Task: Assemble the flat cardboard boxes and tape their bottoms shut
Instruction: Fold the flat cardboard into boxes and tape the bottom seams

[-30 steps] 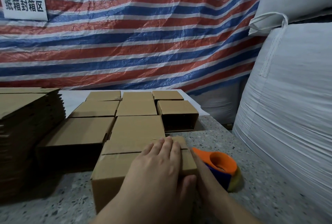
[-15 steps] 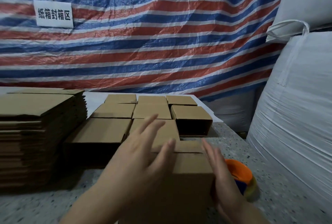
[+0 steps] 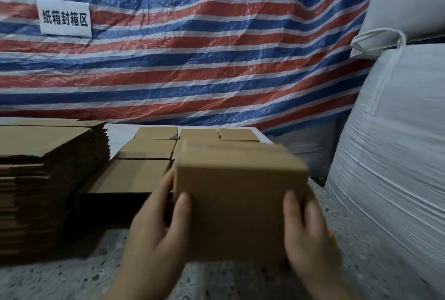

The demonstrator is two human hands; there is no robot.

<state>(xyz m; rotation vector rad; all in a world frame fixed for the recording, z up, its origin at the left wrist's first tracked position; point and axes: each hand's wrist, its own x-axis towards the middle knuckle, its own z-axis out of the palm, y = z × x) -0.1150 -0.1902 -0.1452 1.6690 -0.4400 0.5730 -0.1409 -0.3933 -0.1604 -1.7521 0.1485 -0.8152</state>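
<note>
Thumbs lay pressed on the near face as the left hand [image 3: 154, 225] and right hand [image 3: 307, 230] clasped the assembled box [image 3: 238, 198] between them (long axis crosswise), lifted before the finished boxes [image 3: 142, 149] behind.

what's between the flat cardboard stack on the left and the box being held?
In the head view, rows of assembled brown cardboard boxes sit between the tall stack of flat cardboard sheets and the brown cardboard box gripped by the left hand and right hand.
</note>
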